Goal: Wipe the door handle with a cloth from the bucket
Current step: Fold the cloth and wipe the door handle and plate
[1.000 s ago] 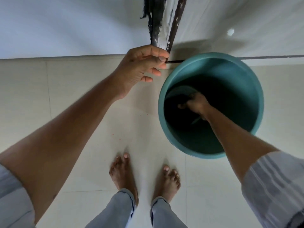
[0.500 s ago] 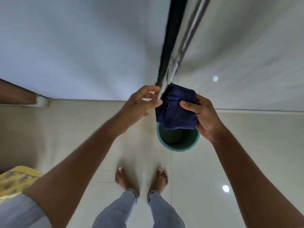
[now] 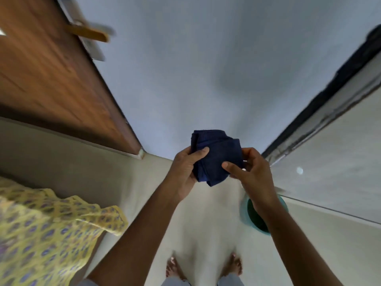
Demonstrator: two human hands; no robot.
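A folded dark blue cloth (image 3: 216, 155) is held at chest height in front of a pale wall. My left hand (image 3: 185, 170) grips its left side, thumb on top. My right hand (image 3: 253, 172) holds its right side with the fingers pinched on it. The teal bucket (image 3: 250, 215) stands on the floor at the lower right, mostly hidden behind my right forearm. A brass door handle (image 3: 88, 33) sticks out from the edge of the brown wooden door (image 3: 47, 79) at the upper left, blurred.
A yellow patterned fabric (image 3: 45, 230) lies over something at the lower left. A dark sliding-door frame (image 3: 329, 100) runs along the right. My bare feet (image 3: 204, 267) stand on pale floor tiles at the bottom.
The view has swung left and up, bringing the wooden door and its handle into sight. My left hand has closed on the cloth, now held by both hands. The bucket has shifted to the lower right.
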